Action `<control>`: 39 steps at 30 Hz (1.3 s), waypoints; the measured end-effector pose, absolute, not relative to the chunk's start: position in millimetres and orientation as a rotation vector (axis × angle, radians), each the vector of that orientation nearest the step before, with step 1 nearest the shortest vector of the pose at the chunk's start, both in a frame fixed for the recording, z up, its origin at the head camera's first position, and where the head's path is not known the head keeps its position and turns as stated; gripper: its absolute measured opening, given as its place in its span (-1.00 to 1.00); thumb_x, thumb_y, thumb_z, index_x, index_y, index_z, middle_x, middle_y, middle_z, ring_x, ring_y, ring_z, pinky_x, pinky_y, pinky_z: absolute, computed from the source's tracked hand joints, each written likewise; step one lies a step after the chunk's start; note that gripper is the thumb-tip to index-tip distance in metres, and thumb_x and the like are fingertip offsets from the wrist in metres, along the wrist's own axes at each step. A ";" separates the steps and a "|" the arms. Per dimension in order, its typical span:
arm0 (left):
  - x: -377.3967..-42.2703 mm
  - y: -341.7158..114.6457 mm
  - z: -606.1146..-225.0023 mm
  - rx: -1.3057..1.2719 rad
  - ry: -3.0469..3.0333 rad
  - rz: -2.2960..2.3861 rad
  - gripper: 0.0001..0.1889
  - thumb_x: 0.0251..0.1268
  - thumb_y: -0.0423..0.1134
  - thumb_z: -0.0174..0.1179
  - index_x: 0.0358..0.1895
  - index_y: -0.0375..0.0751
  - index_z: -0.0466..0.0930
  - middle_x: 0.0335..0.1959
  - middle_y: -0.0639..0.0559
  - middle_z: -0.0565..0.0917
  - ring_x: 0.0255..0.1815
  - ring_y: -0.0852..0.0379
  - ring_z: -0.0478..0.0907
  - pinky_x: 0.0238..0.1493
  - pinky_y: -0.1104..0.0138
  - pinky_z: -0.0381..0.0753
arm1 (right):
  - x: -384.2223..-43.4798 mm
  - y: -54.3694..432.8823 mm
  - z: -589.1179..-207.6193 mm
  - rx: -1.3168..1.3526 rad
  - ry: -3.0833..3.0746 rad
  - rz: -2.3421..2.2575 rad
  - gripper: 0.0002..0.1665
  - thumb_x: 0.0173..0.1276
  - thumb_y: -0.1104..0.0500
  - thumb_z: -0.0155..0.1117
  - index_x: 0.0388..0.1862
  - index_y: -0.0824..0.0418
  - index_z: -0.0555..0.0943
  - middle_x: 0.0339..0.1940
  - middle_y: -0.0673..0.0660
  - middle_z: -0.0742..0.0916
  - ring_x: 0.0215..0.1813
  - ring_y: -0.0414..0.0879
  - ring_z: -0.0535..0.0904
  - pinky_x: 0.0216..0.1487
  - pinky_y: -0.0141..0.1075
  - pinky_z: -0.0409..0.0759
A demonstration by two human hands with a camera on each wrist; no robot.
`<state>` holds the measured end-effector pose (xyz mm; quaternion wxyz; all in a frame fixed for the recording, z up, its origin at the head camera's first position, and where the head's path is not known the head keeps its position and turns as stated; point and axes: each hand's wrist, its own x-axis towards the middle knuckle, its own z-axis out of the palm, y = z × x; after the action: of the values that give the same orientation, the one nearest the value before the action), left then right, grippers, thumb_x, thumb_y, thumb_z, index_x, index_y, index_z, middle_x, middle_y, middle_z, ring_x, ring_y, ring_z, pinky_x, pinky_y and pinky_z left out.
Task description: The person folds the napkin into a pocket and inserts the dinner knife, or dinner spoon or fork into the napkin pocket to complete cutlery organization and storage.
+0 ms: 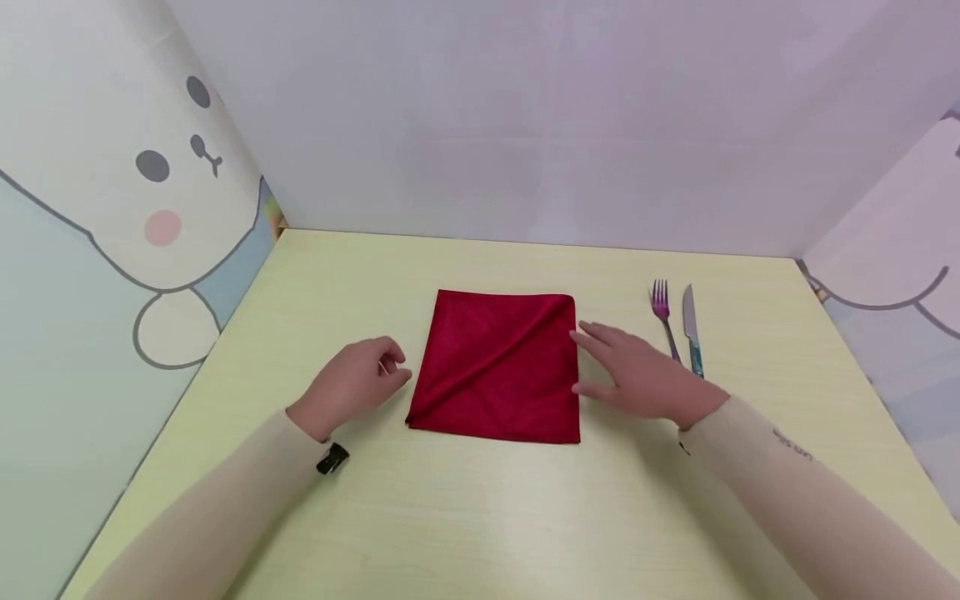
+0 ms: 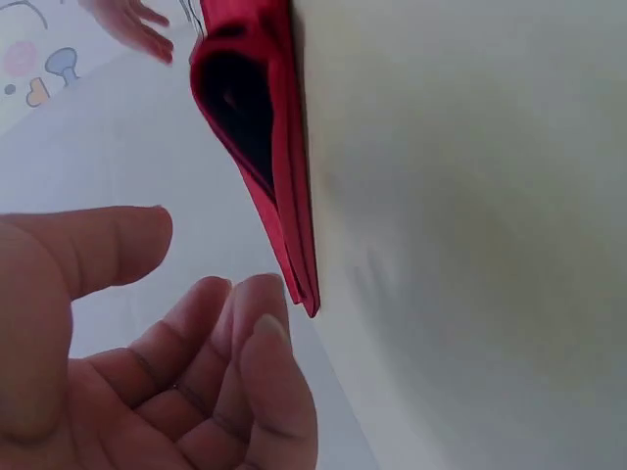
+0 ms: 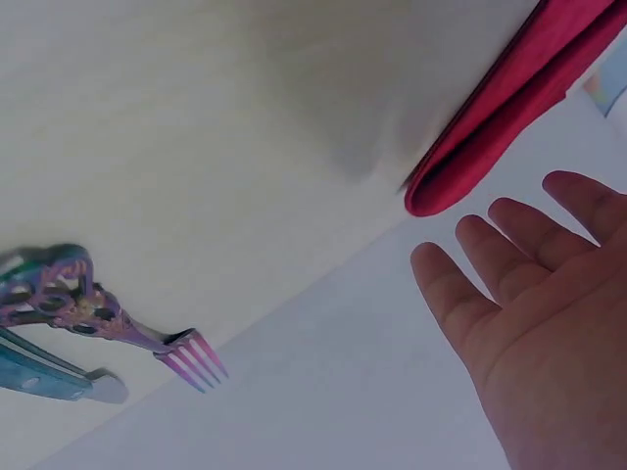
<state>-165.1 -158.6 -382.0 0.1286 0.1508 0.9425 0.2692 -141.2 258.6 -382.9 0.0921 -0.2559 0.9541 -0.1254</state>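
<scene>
A folded dark red cloth napkin (image 1: 502,367) lies on the table in the head view, a diagonal ridge running across it. To its left my left hand (image 1: 356,379) hovers with loosely bent fingers and holds nothing. In the left wrist view the napkin's layered edge (image 2: 284,176) gapes open beyond the fingertips. My right hand (image 1: 637,375) is at the napkin's right edge, fingers spread and fairly straight, with nothing in its grasp. The right wrist view shows those fingers just beside the napkin's folded side (image 3: 509,117).
Right of the napkin lie a purple-toned fork (image 1: 661,308) with an ornate handle and a knife (image 1: 692,325) with a teal handle, partly behind my right hand. The pale wooden table (image 1: 465,517) ends at a plain back wall (image 1: 510,125). Printed side panels flank it.
</scene>
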 end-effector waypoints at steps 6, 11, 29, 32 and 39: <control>-143.6 -168.0 -384.3 0.384 2.693 0.866 -0.71 0.44 -0.11 0.29 0.04 -0.21 0.64 -0.25 0.09 0.64 -0.23 0.11 0.56 -0.14 0.21 0.59 | -186.1 259.7 -382.5 -0.579 2.832 -0.444 0.00 0.51 -0.34 0.16 0.63 0.29 0.21 0.61 0.33 0.27 0.60 0.31 0.14 0.53 0.20 0.18; -137.1 -168.4 -390.7 0.269 2.587 1.013 -0.65 0.46 -0.07 0.28 0.11 -0.23 0.62 -0.15 0.05 0.67 -0.14 0.10 0.59 -0.06 0.20 0.61 | -220.9 258.8 -385.3 -0.415 2.813 -0.630 -0.09 0.55 -0.30 0.11 0.58 0.31 0.27 0.54 0.31 0.37 0.55 0.27 0.22 0.51 0.17 0.20; -130.6 -146.2 -402.3 0.127 2.336 1.143 -0.80 0.46 -0.16 0.29 -0.30 -0.21 0.61 -0.56 -0.09 0.64 -0.62 0.06 0.59 -0.39 0.22 0.64 | -274.2 257.2 -400.2 -0.191 2.696 -0.848 -0.59 0.50 -0.13 0.30 -0.18 0.23 0.66 -0.24 0.11 0.63 -0.21 0.00 0.43 -0.17 -0.15 0.40; -128.7 -141.2 -401.0 0.113 2.298 1.168 -0.79 0.46 -0.19 0.29 -0.31 -0.25 0.60 -0.57 -0.11 0.65 -0.64 0.05 0.59 -0.43 0.23 0.68 | -275.9 257.5 -402.1 -0.177 2.685 -0.829 -0.61 0.49 -0.10 0.33 -0.25 0.22 0.65 -0.32 0.09 0.60 -0.26 -0.02 0.41 -0.22 -0.17 0.38; -125.7 -135.7 -401.0 0.133 2.285 1.140 -0.76 0.47 -0.20 0.28 -0.38 -0.26 0.62 -0.59 -0.08 0.65 -0.64 0.07 0.60 -0.45 0.24 0.69 | -276.6 252.5 -401.0 -0.214 2.712 -0.782 -0.65 0.48 -0.05 0.35 -0.31 0.22 0.65 -0.41 0.05 0.59 -0.28 -0.01 0.42 -0.24 -0.17 0.37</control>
<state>-125.7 -135.7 -401.0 0.2883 0.0496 0.8557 0.4269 -276.6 252.5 -401.0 0.1546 -0.0748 0.9466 -0.2730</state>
